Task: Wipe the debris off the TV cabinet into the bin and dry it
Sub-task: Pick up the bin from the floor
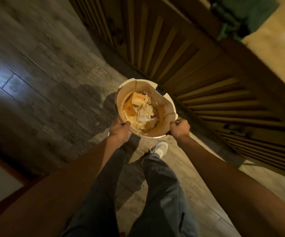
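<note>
Your right side is walled off by the slatted cabinet front (198, 69) — the bin (143, 106) sits just beside it, perhaps touching; open wood floor (41, 69) to your left.

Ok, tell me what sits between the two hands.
In the head view, the bin fills the stretch: the left hand and right hand grip its near rim on opposite sides. Inside lies trash, including an orange carton.

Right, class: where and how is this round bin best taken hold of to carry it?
Grip the bin by its rim on opposite sides, as the left hand and right hand do here. It is round, open-topped and full of rubbish, so a two-sided grip keeps it level.
</note>
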Demonstrator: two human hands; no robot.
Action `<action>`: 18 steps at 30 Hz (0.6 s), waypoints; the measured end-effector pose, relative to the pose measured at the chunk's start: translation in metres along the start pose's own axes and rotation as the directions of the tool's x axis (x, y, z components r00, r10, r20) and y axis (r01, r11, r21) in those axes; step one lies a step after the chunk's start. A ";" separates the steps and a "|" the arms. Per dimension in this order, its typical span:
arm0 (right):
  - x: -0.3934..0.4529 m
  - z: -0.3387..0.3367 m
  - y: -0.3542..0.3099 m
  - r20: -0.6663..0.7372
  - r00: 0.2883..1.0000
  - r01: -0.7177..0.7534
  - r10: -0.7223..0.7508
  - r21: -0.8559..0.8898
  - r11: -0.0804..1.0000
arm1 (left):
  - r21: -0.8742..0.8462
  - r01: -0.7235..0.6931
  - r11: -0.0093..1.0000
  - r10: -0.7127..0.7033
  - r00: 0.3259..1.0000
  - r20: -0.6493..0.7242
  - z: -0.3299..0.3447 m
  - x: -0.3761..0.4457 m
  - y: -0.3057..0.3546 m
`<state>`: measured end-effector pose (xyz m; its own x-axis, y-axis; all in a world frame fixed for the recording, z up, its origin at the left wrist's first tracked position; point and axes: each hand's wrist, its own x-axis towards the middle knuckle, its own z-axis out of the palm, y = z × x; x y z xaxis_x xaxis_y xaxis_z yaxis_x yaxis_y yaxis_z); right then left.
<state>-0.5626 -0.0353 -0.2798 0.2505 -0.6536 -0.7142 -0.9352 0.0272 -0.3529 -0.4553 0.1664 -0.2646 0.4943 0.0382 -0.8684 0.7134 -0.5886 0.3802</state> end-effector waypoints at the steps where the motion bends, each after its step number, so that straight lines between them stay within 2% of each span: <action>1: -0.010 -0.012 -0.004 0.003 1.000 0.008 -0.008 -0.002 1.000 | 0.008 -0.016 1.000 0.016 1.000 0.006 -0.003 -0.015 0.007; 4: -0.037 -0.045 -0.017 0.017 0.999 0.037 -0.037 0.006 0.999 | 0.003 -0.011 1.000 0.011 0.999 0.038 -0.010 -0.055 0.025; 12: -0.096 -0.117 -0.045 0.031 0.996 0.087 -0.088 0.023 0.996 | -0.082 -0.075 0.994 0.072 0.996 -0.043 -0.022 -0.138 0.056; 16: -0.115 -0.145 -0.050 0.127 0.989 0.056 -0.076 0.149 0.987 | -0.214 -0.009 0.977 -0.004 0.998 -0.063 -0.021 -0.177 0.077; 18: -0.122 -0.155 -0.051 0.162 0.983 0.050 -0.083 0.202 0.978 | -0.164 -0.043 0.986 0.022 0.991 -0.130 -0.021 -0.193 0.086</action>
<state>-0.5837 -0.0744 -0.0812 0.3647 -0.5228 -0.7705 -0.8519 0.1467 -0.5027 -0.4792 0.1251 -0.0573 0.5701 0.1302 -0.8112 0.7632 -0.4494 0.4643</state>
